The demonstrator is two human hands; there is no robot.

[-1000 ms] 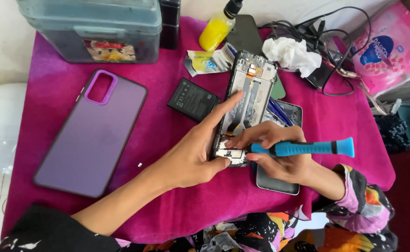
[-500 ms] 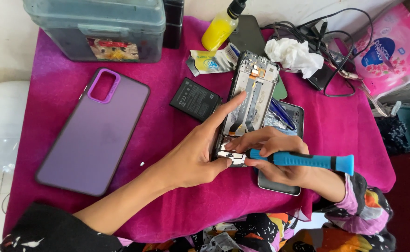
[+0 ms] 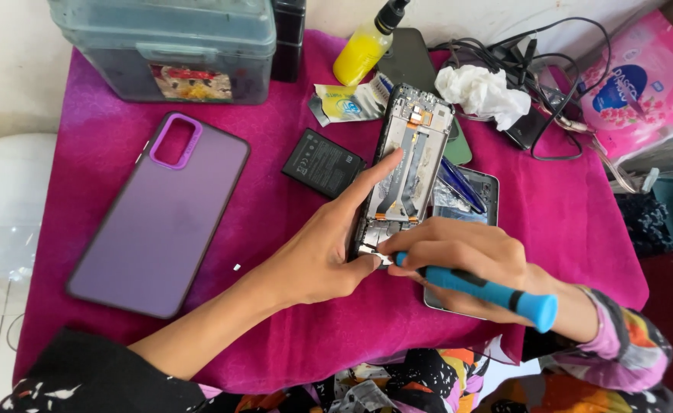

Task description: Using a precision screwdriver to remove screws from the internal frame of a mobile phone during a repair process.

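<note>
- The left hand (image 3: 317, 256) clamps the opened phone (image 3: 407, 164) by its lower end, forefinger stretched up along the left edge and thumb pressed at the bottom corner; this grip seems meant to keep the frame from sliding while it is worked on.
- The right hand (image 3: 462, 256) is closed around a blue screwdriver (image 3: 478, 289), its tip down at the phone's bottom edge, just beside the left thumb, and its handle angled back toward the person's right sleeve.
- The phone lies face down with its back off, so its insides and flat orange-tipped cables show. It rests near the middle of the worktop, on a magenta cloth (image 3: 198, 359), which probably stops small parts from rolling away.
- Partly under the phone and the right hand lies a silver back panel (image 3: 480, 191).
- A black battery (image 3: 322, 162) sits just left of the phone, set aside within easy reach.
- A purple phone case (image 3: 160, 218) lies well to the left, out of the way.
- Along the far edge stand a grey-green plastic box (image 3: 164, 46), a yellow squeeze bottle (image 3: 361, 50), a crumpled tissue (image 3: 483, 92) and a tangle of black cables (image 3: 535, 69).
- A pink packet (image 3: 642, 84) sits at the far right.
</note>
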